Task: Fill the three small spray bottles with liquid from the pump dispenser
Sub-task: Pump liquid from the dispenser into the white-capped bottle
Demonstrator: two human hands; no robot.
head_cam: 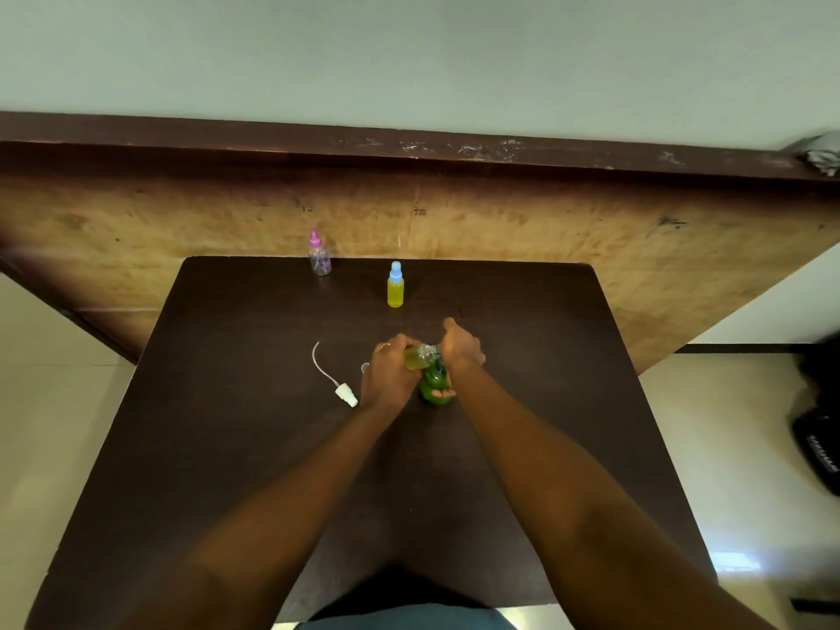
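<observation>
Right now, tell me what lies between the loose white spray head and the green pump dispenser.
Head view: the left hand, gripping a small bottle of yellow liquid, sits between the white spray head and the green pump dispenser.

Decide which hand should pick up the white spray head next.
Probably left: left hand, though holding the small bottle, lies beside the spray head; right hand grips the dispenser, farther off.

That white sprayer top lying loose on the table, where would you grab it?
Take the sprayer top by its stubby head, pinched across its sides from above. It lies flat on the table, and its thin tube curves off toward the far edge, likely too slim and bendy to hold.
</observation>
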